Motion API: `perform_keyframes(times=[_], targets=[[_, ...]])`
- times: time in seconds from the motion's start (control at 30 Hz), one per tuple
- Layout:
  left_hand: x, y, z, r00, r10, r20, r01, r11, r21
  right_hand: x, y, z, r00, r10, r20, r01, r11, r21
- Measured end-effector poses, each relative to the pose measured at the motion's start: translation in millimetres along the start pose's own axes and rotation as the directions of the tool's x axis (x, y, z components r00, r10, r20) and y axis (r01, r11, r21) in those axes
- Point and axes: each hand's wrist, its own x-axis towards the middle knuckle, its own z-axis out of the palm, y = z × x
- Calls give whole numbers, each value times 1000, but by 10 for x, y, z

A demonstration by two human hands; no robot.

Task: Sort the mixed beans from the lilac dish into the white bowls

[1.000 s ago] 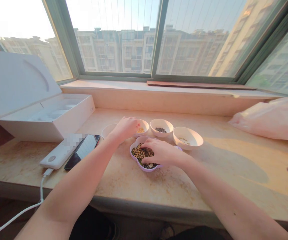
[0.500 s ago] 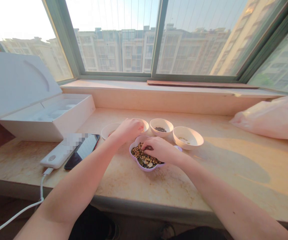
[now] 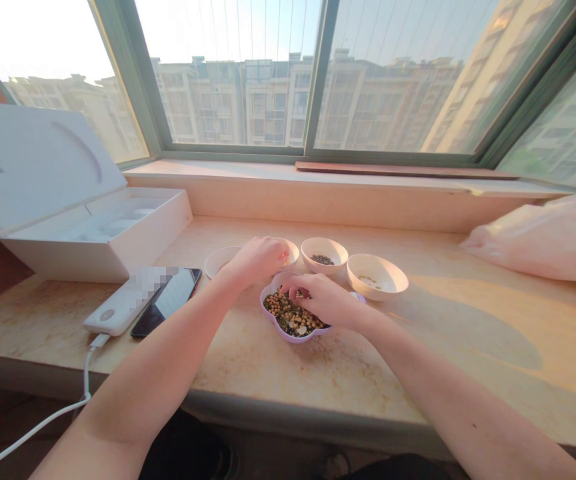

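The window (image 3: 233, 73) spans eleven to one o'clock. Below it the counter (image 3: 248, 353) runs from nine to three. Taking the purple bowl (image 3: 295, 341) as the clock's centre, the box (image 3: 153, 233) is at ten, lid raised, and the bag (image 3: 543, 237), whitish, lies well off between two and three. On the sill at one rests a brown strip (image 3: 403, 171).

The purple bowl sits on the counter near its front edge, flower-shaped and filled with beans (image 3: 283, 310), tan mixed with dark ones. Four white bowls arc behind it: the right bowl (image 3: 393, 280) at two, with a few small pieces; the black-seed bowl (image 3: 325, 247) at one; the middle bowl (image 3: 294, 252) at twelve, partly hidden; the left bowl (image 3: 218, 257) at ten.

At nine, beyond a bare gap, the phone (image 3: 161, 310) lies against the power bank (image 3: 108, 313), whose upper end is masked by grey squares, so any print there cannot be read.

The left hand (image 3: 263, 257) is over the middle bowl, fingers curled down; what they hold, I cannot tell. The right hand (image 3: 325, 300) reaches over the purple bowl from three, thumb and fingers bent close above the beans; whether they grip one, I cannot tell.

A white cable (image 3: 43, 423) trails from the power bank toward seven.
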Motion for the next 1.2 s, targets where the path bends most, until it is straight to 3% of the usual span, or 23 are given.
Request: perform_keyframes(times=[0.17,0.27,0.33,0.43,0.57,0.67,0.77,0.97,1.2], targets=[[5,12,-24,1000,-14,-2,13,999,-32,8,-1,-3,999,-24,-24,25,999,47],[0,30,-47,1000,-5,-15,3,997,-83,-12,15,-94,994,-5,-109,13,998,67],[-7,46,-66,999,13,-37,-17,992,-128,-46,73,-214,980,51,-192,-39,997,68],[-22,85,-98,998,46,-48,-54,984,-168,-113,259,-456,923,161,-351,-172,985,-1],[-59,190,-119,989,140,43,-131,976,-172,-201,620,-777,860,237,-451,-330,934,-137],[-100,285,-98,964,165,210,-139,981,-132,-256,848,-933,859,348,-376,-445,870,-213],[-128,348,-52,938,105,331,-96,994,-43,-286,995,-991,857,439,-270,-504,825,-256],[-125,365,17,922,51,384,-35,998,-48,-274,1135,-972,838,502,-213,-545,776,-317],[-126,375,54,917,66,394,-55,998,-37,-271,1066,-957,814,548,-191,-579,744,-334]])
